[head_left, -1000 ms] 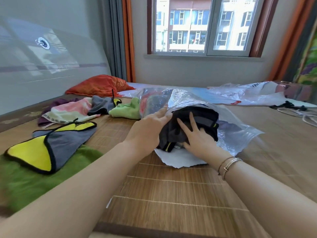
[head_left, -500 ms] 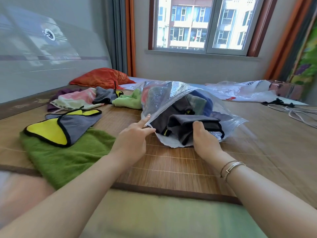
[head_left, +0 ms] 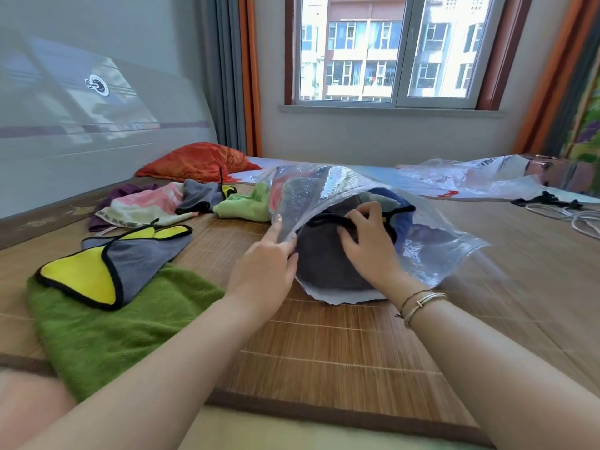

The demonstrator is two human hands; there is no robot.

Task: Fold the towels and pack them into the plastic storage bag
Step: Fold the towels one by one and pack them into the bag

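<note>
Both forearms are bare, no sleeves in view; the right wrist wears a thin gold-toned metal bangle [head_left: 428,299] beside a dark thin cord bracelet [head_left: 409,300]

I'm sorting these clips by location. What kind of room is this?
Most likely a bedroom in an apartment: a bamboo mat covers what looks like a bed, a headboard runs along its left side with an orange pillow beside it, and the window faces other apartment blocks.

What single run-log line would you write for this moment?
step: packing | left hand: lifts plastic bag mouth | right hand: pushes grey towel inside | waiting: yellow-grey towel, green towel
</note>
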